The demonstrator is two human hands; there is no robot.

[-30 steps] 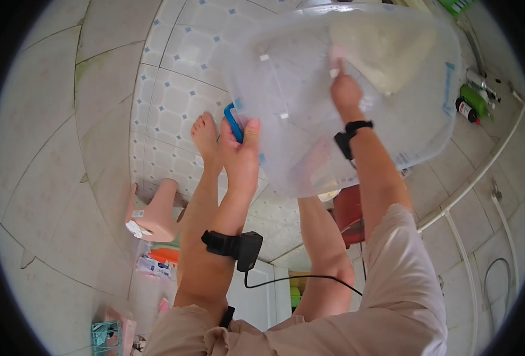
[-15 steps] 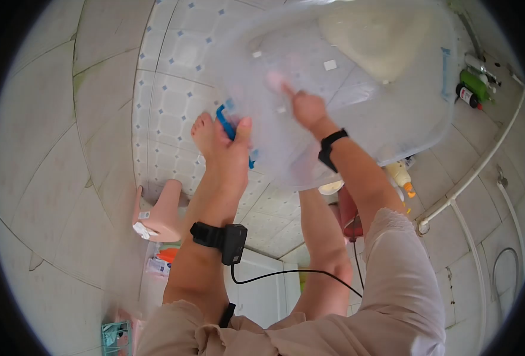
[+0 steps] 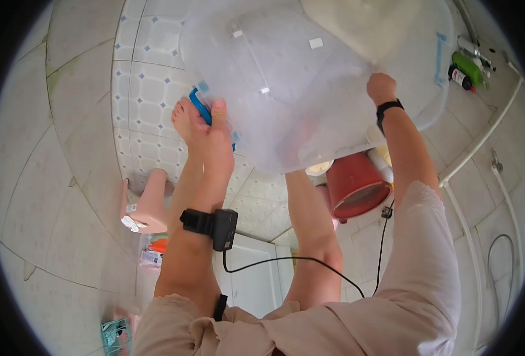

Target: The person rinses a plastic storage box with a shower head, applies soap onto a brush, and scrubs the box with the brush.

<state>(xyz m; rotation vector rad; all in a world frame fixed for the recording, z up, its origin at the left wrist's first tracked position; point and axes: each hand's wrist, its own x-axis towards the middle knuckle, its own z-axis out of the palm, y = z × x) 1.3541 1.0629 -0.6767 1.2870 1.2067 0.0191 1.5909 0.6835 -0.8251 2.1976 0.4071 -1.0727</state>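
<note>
A large translucent plastic storage box (image 3: 345, 118) is tipped before me, with small white patches on it. My left hand (image 3: 215, 127) is closed around the blue handle (image 3: 199, 107) at its left edge, thumb up. My right hand (image 3: 382, 88) is a closed fist over the box's right part, at the lower tip of a pale cream area (image 3: 363, 26). Whether that area is cloth or something seen through the plastic is unclear. The right fingertips are hidden, so what they hold cannot be seen.
A red bucket (image 3: 357, 185) stands below the box at the right. Bottles (image 3: 467, 70) lie by the right wall near a white pipe (image 3: 482, 133). A pink stool (image 3: 148, 204) stands left. A black cable (image 3: 292, 258) runs from my left wristband across my legs.
My right hand has moved right, from an extended finger at the box's middle to a fist near the cream area. The box and left hand have shifted slightly left and up in view.
</note>
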